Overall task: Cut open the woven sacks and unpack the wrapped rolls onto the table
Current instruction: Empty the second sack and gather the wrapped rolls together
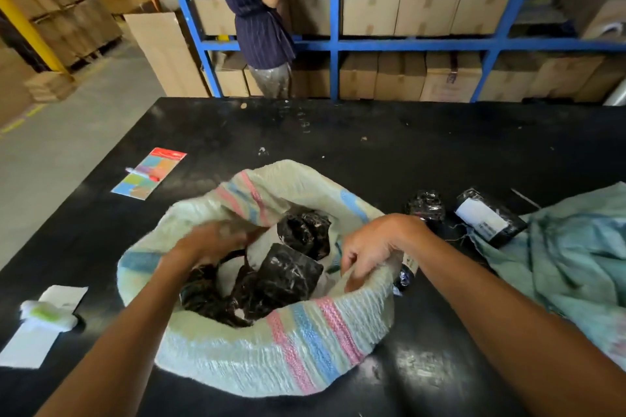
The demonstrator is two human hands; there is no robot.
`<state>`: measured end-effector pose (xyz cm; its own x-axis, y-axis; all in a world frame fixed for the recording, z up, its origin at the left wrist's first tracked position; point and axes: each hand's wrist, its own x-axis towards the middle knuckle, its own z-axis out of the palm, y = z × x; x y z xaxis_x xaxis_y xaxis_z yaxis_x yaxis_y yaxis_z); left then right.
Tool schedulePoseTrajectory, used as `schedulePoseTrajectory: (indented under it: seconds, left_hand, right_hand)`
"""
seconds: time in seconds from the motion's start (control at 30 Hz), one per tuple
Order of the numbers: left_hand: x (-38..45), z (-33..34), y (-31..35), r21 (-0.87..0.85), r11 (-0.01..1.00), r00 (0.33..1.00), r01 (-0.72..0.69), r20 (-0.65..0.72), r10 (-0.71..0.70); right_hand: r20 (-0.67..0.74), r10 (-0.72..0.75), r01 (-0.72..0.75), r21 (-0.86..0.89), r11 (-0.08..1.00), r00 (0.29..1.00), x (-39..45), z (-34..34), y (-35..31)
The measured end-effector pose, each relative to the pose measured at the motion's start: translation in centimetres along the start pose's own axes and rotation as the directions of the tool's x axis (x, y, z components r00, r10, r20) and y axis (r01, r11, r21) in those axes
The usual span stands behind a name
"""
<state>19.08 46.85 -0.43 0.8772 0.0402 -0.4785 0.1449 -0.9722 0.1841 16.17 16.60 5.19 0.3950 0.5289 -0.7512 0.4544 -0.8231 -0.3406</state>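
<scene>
The pale green woven sack with pink and blue stripes (305, 342) sits open-mouthed in the middle of the black table (372, 145), its rim rolled down into a thick collar. Inside lie several rolls wrapped in glossy black plastic film (288, 274), crinkled and catching the light; how many there are cannot be counted, since they overlap and the lower ones are lost in shadow. The left hand (210, 244) reaches down into the sack among the rolls; it is blurred, and whether its fingers have hold of a roll cannot be told. The right hand (369, 250) grips the sack's right rim, fingers (355, 267) curled over the edge of the fabric. Just beyond the right wrist, two more black-wrapped rolls lie on the table: a small bare one (426, 205) and a larger one bearing a white label (487, 217), whose print is too small to read. A further dark wrapped piece (404, 276) is half hidden between the sack and the right forearm. A crumpled teal-green woven sack (569, 254) lies at the right, cut off by the frame edge. To the left are a colourful red-topped card packet (150, 173), and white paper sheets with a white-and-green object (47, 313) resting on them. Behind the table, a person in a dark striped shirt (257, 10) stands at blue metal shelving stacked with cardboard boxes (423, 10).
</scene>
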Motion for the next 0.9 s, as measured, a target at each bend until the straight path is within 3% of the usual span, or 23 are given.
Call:
schedulePoseTrajectory:
  seconds: [0.03, 0.1, 0.17, 0.23, 0.3, 0.37, 0.43, 0.5, 0.6, 0.63, 0.7, 0.8, 0.87, 0.9]
  left_hand:
    - [0.6, -0.3, 0.5, -0.121, 0.992, 0.979, -0.034, -0.203, 0.009]
    - [1.6, -1.0, 2.3, -0.261, 0.964, 0.923, -0.056, -0.382, -0.05]
    - [3.0, -1.4, 4.3, -0.435, 0.901, 0.924, -0.004, -0.346, -0.163]
    - [3.7, -1.7, 6.3, -0.502, 0.865, 0.943, -0.016, -0.296, -0.155]
    - [4.1, -1.4, 8.4, -0.336, 0.94, 0.96, -0.054, -0.277, -0.044]
    - [4.2, -1.0, 9.9, -0.085, 0.996, 0.964, -0.023, -0.267, -0.001]
    - [4.0, -1.0, 11.1, 0.055, 0.997, 0.968, 0.051, -0.249, -0.036]
    - [4.2, -1.1, 12.1, 0.094, 0.993, 0.969, 0.069, -0.243, -0.045]
    - [3.5, -0.8, 15.5, 0.042, 0.995, 0.929, -0.09, -0.357, 0.099]
    - [3.4, -0.6, 17.3, -0.009, 0.981, 0.9, -0.192, -0.4, 0.172]
    - [3.3, -0.1, 21.5, -0.071, 0.919, 0.836, -0.387, -0.448, 0.317]
    - [5.8, 1.7, 27.1, -0.056, 0.866, 0.825, -0.496, -0.342, 0.451]
    - [8.3, 3.0, 29.9, 0.086, 0.891, 0.857, -0.446, -0.246, 0.453]
    - [8.9, 3.5, 30.9, 0.236, 0.879, 0.86, -0.414, -0.215, 0.463]
  right_hand:
    - [0.044, -0.01, 0.013, -0.058, 0.998, 0.999, 0.1, 0.5, -0.1]
    - [0.111, -0.031, 0.045, -0.127, 0.991, 0.993, -0.1, 1.5, -0.1]
    - [0.045, -0.102, 0.105, -0.092, 0.99, 0.994, -0.4, 1.9, 0.4]
    - [-0.185, -0.203, 0.2, -0.034, 0.979, 0.962, -0.9, 2.1, 1.3]
    - [-0.449, -0.272, 0.317, 0.028, 0.948, 0.851, -1.4, 2.4, 2.7]
    - [-0.665, -0.279, 0.422, 0.06, 0.905, 0.693, -1.9, 2.9, 4.0]
    - [-0.826, -0.208, 0.508, 0.106, 0.855, 0.524, -2.5, 3.4, 6.0]
    - [-0.904, -0.049, 0.544, 0.212, 0.812, 0.425, -2.6, 3.8, 9.1]
    - [-0.845, 0.301, 0.398, 0.485, 0.778, 0.441, -0.4, 5.2, 15.5]
    - [-0.769, 0.449, 0.281, 0.602, 0.747, 0.454, 0.9, 5.8, 17.6]
    - [-0.511, 0.694, 0.054, 0.823, 0.566, 0.508, 3.4, 7.4, 19.9]
    - [-0.19, 0.747, -0.122, 0.932, 0.341, 0.637, 7.3, 9.6, 19.9]
    - [-0.15, 0.759, -0.084, 0.962, 0.26, 0.634, 9.3, 10.3, 19.0]
    - [-0.148, 0.771, -0.039, 0.975, 0.219, 0.62, 9.9, 10.4, 18.8]
